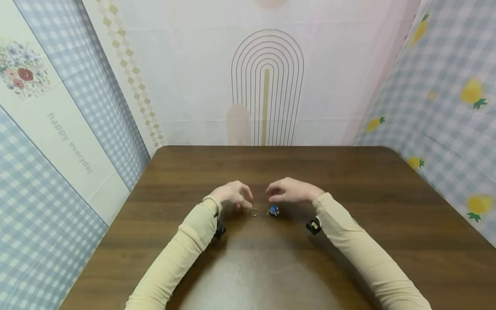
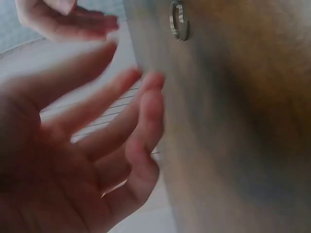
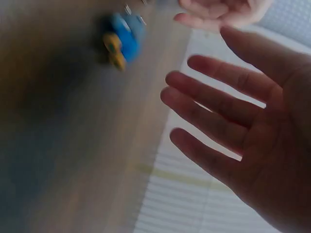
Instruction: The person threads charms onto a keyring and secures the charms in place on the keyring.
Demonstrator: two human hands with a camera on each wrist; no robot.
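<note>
On the wooden table lies a metal key ring (image 1: pixel 253 215), which shows larger at the top of the left wrist view as a silvery split ring (image 2: pixel 183 34). To its right is a small blue-and-yellow charm (image 1: pixel 274 211) with a bit of metal at its end; in the right wrist view the charm (image 3: pixel 127 42) is blurred. My left hand (image 1: pixel 234 193) hovers just beyond the ring, its fingers loosely bent and holding nothing. Over the table behind the charm is my right hand (image 1: pixel 291 190), fingers spread and relaxed, with nothing in it. Neither hand appears to touch either thing.
The brown table (image 1: pixel 271 163) reaches back to a white cloth backdrop (image 1: pixel 193 86). Blue checked cloth (image 1: pixel 112 107) hangs on the left, and pineapple-patterned cloth (image 1: pixel 445 129) on the right. A small black device (image 1: pixel 313 226) sits at the right wrist, another (image 1: pixel 219 230) at the left.
</note>
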